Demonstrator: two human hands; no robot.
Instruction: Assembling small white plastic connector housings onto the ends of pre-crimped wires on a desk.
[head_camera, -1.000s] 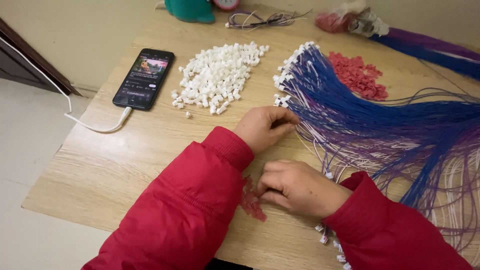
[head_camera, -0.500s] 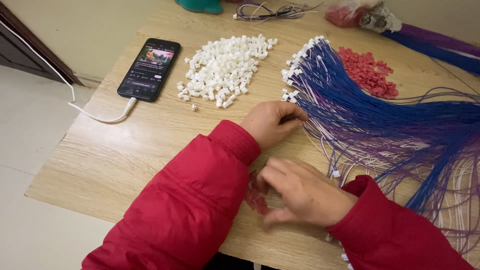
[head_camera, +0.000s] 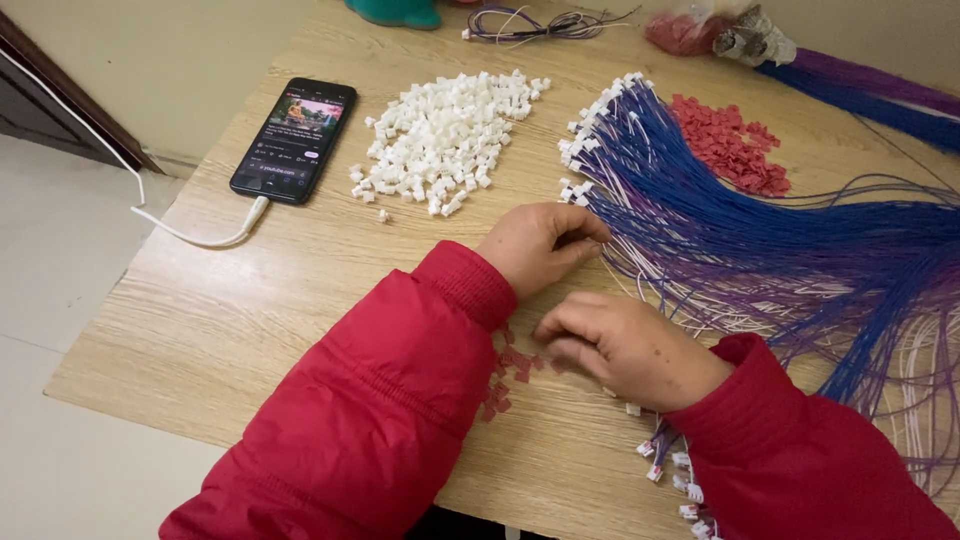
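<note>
Your left hand (head_camera: 540, 245) is curled with the fingertips pinched together at the near edge of the fan of blue and purple wires (head_camera: 760, 230), apparently closed on one thin wire, though the strand itself is too fine to make out between the fingers. Your right hand (head_camera: 625, 345) lies palm down just beside and below the left, fingers bent toward the table; whether it grips anything under them cannot be told. Just to the left of that right hand's fingertips, partly under your red sleeve (head_camera: 400, 400), a few small red connector housings (head_camera: 510, 365) lie scattered on the wooden table (head_camera: 250, 300). Beyond your left hand's knuckles sits the pile of white connector housings (head_camera: 445, 135), well apart from the pinch. Past the wire fan, further from both hands, is a larger heap of red housings (head_camera: 730, 145). Behind your right wrist, a few finished wire ends with white plugs (head_camera: 675, 470) rest near the table edge. Far to the left of both hands a phone (head_camera: 293, 140) lies with its screen lit, a white cable (head_camera: 190, 235) plugged in.
</note>
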